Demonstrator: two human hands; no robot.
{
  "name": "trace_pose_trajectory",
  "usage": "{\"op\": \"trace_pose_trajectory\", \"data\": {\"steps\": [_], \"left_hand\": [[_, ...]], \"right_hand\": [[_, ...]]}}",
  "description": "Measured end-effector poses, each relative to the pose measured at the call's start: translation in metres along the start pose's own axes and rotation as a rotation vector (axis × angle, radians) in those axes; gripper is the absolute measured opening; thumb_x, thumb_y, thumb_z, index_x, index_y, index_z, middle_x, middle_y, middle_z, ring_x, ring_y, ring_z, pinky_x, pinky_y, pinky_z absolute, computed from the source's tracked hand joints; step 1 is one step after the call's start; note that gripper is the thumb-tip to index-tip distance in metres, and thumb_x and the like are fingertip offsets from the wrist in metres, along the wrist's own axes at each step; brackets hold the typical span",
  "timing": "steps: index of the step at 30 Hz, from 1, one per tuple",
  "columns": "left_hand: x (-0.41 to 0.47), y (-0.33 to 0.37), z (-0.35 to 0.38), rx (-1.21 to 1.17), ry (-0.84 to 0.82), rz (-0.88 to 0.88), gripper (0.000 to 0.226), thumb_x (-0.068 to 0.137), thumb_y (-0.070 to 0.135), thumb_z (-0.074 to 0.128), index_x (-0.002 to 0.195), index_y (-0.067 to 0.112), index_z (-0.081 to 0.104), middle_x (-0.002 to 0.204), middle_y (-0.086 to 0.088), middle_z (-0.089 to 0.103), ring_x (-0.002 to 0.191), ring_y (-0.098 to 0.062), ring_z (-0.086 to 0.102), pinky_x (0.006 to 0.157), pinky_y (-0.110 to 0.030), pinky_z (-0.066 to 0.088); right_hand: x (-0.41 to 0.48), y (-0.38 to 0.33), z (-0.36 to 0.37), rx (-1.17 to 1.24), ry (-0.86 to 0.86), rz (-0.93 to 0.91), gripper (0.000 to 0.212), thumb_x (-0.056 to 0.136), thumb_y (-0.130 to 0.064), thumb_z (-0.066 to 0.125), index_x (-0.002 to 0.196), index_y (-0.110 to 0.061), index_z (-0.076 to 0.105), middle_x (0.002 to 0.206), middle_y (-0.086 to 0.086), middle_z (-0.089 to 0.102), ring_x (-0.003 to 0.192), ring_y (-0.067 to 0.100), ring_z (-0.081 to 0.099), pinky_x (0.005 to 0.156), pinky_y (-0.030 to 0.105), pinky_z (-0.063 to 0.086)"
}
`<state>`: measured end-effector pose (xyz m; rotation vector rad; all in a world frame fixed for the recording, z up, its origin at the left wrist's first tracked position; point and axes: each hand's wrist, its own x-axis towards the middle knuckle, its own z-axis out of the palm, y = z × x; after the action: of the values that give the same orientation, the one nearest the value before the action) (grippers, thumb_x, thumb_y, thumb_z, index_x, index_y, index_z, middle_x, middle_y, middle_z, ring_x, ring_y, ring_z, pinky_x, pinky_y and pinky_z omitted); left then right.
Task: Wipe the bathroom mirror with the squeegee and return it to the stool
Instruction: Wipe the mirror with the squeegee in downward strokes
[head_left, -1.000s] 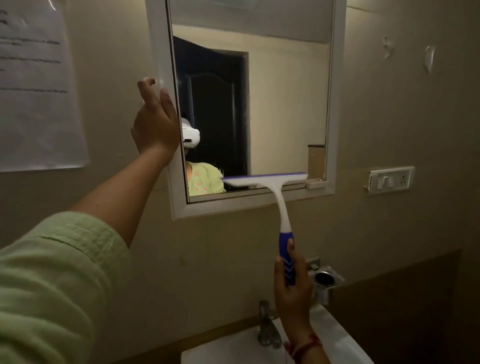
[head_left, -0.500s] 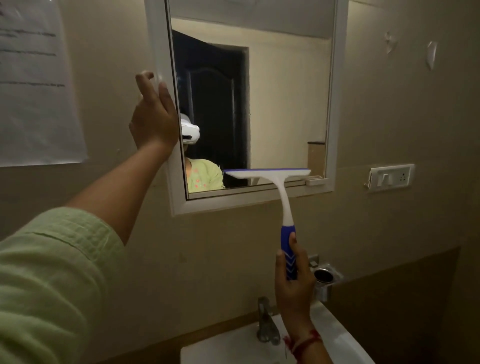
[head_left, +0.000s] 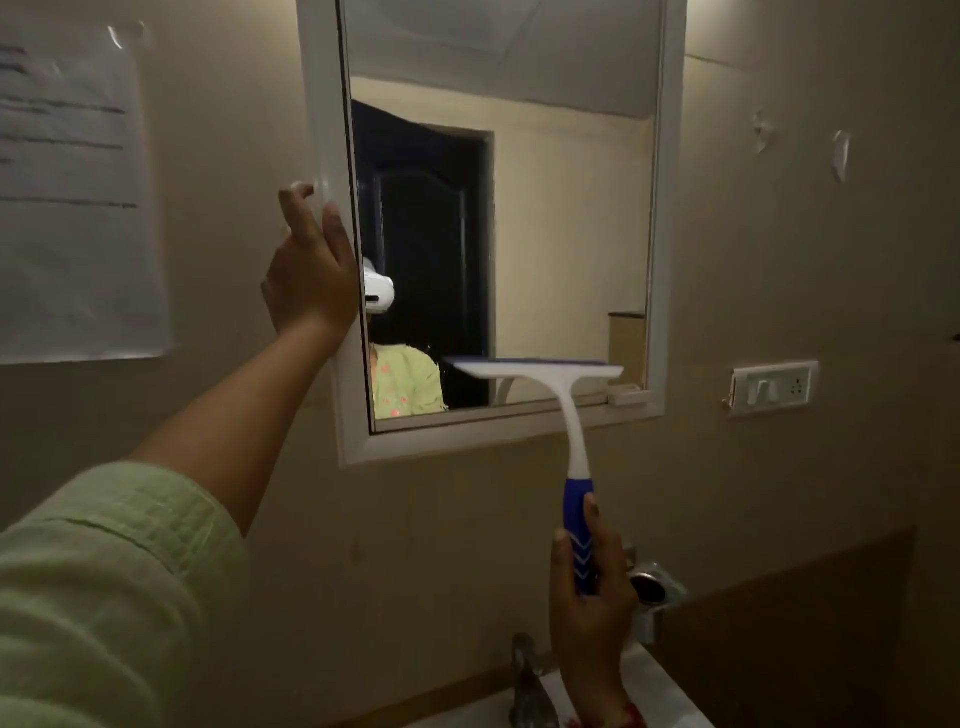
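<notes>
A white-framed mirror (head_left: 571, 208) hangs on the beige wall. My left hand (head_left: 311, 275) grips the left side of its frame, thumb on the front and fingers curled round the edge. My right hand (head_left: 589, 597) holds the blue grip of a squeegee (head_left: 569, 415) with a white neck and head. The squeegee's blade lies level against the glass near the mirror's bottom edge, right of centre. The stool is out of view.
A white sink (head_left: 670, 696) with a metal tap (head_left: 530, 686) sits below my right hand. A chrome holder (head_left: 657, 590) is fixed to the wall beside the handle. A switch plate (head_left: 771, 387) is right of the mirror, a paper notice (head_left: 72, 197) left.
The squeegee blade has stayed low on the glass, shifting only slightly relative to the mirror's bottom edge. My left hand keeps its hold on the frame. The camera has tilted a little.
</notes>
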<state>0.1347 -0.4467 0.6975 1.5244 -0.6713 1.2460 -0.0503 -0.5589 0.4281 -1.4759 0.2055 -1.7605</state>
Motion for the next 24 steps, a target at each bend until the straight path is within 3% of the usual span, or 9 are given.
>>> {"op": "trace_pose_trajectory", "data": {"steps": [2,4,7,9,14,24], "left_hand": [[0.000,0.000,0.000,0.012,0.007,0.003,0.042,0.097,0.041,0.022,0.125,0.011,0.034,0.090,-0.017,0.065,0.075,-0.035,0.061,0.060,-0.032,0.033],[-0.003,0.001,-0.002,0.026,0.007,0.007,0.041,0.097,0.040,0.023,0.124,0.011,0.034,0.089,-0.018,0.064,0.074,-0.038,0.060,0.059,-0.033,0.030],[-0.003,0.001,-0.002,0.018,0.019,0.026,0.039,0.098,0.038,0.024,0.123,0.010,0.034,0.089,-0.021,0.064,0.071,-0.040,0.059,0.057,-0.033,0.029],[-0.003,0.002,-0.002,0.011,0.027,0.035,0.039,0.098,0.038,0.024,0.123,0.010,0.033,0.088,-0.022,0.064,0.069,-0.040,0.059,0.057,-0.033,0.029],[-0.003,0.002,-0.002,0.012,0.025,0.037,0.036,0.098,0.037,0.024,0.123,0.012,0.031,0.085,-0.024,0.065,0.069,-0.042,0.059,0.057,-0.035,0.031],[-0.004,0.003,-0.002,0.006,0.027,0.027,0.036,0.098,0.036,0.025,0.122,0.010,0.032,0.083,-0.024,0.064,0.067,-0.041,0.058,0.057,-0.035,0.031]], "right_hand": [[0.032,-0.018,0.007,0.033,0.011,-0.079,0.043,0.088,-0.019,0.059,0.118,-0.048,0.047,0.101,-0.034,0.056,0.074,-0.008,0.058,0.057,0.004,0.047],[0.076,-0.038,0.015,0.041,-0.014,-0.191,0.037,0.091,-0.017,0.054,0.124,-0.033,0.045,0.099,-0.032,0.055,0.069,-0.007,0.056,0.055,0.003,0.045],[0.155,-0.073,0.029,0.020,-0.045,-0.324,0.035,0.093,-0.013,0.051,0.126,-0.023,0.043,0.107,-0.014,0.057,0.077,0.000,0.057,0.062,0.009,0.049],[0.207,-0.098,0.040,-0.036,-0.037,-0.395,0.036,0.094,-0.015,0.050,0.129,-0.015,0.043,0.115,0.005,0.057,0.086,0.010,0.059,0.070,0.015,0.053],[0.297,-0.141,0.062,-0.069,-0.019,-0.429,0.036,0.095,-0.016,0.049,0.130,-0.008,0.041,0.124,0.012,0.054,0.098,0.030,0.061,0.083,0.041,0.056],[0.326,-0.149,0.073,-0.126,-0.024,-0.435,0.035,0.094,-0.015,0.052,0.126,-0.004,0.047,0.124,0.014,0.056,0.105,0.025,0.060,0.087,0.031,0.053]]}}
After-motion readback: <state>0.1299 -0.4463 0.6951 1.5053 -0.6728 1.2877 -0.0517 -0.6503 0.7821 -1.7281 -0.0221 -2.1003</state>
